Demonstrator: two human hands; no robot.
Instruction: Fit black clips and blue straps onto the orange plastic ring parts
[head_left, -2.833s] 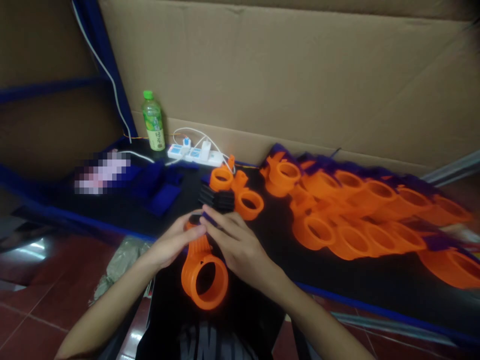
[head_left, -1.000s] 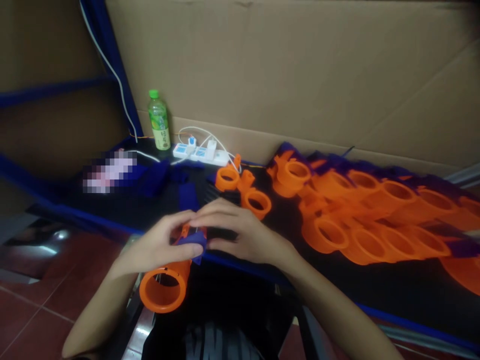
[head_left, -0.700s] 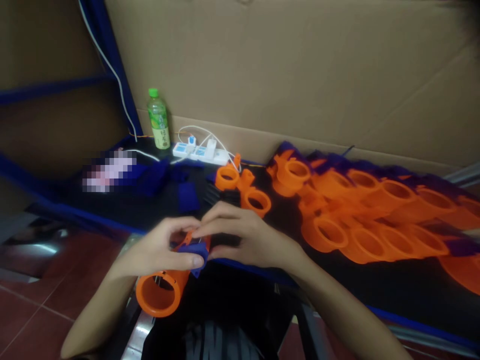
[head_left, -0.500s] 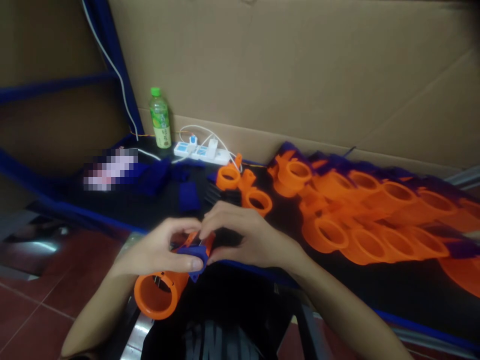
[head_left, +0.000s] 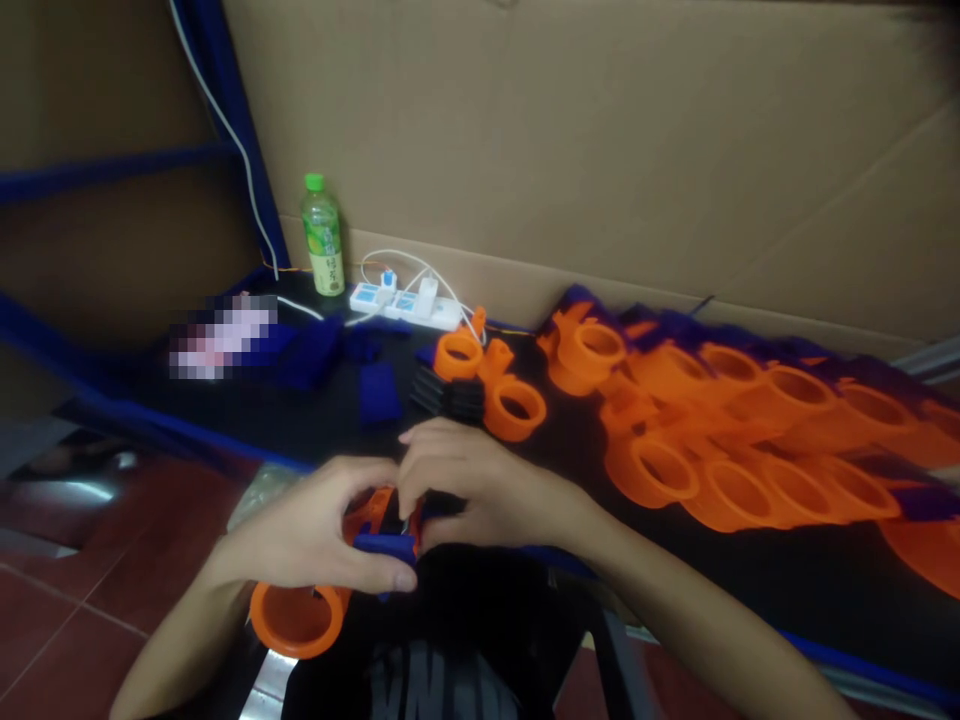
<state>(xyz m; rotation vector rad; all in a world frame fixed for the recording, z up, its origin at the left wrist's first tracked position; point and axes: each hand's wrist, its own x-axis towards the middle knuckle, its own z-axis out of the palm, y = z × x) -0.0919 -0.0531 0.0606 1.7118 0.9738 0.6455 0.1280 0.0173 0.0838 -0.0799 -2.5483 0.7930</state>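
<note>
Over my lap, my left hand (head_left: pixel 322 530) is wrapped round an orange plastic part with a round ring (head_left: pixel 296 618) at its lower left end and a blue piece (head_left: pixel 384 545) at the other. The left thumb lies along the blue piece. At that end, my right hand (head_left: pixel 472 480) is closed with bent fingers and thumb against the part. A small shiny metal bit shows by the right fingertips; its kind cannot be made out. The fingers hide much of the part's middle.
Many orange ringed parts with blue pieces (head_left: pixel 660 470) crowd the table's right side. Two more orange parts (head_left: pixel 516 408) lie beside stacked black pieces (head_left: pixel 448 395). Blue pieces (head_left: pixel 379 393), a power strip (head_left: pixel 409 305) with cables and a green-capped bottle (head_left: pixel 324 240) stand farther left. Cardboard (head_left: pixel 585 140) walls the back.
Both hands have sunk slightly with the orange part. Its ring has shifted down and left, and the blue piece has tilted. Things on the table have stayed in place.
</note>
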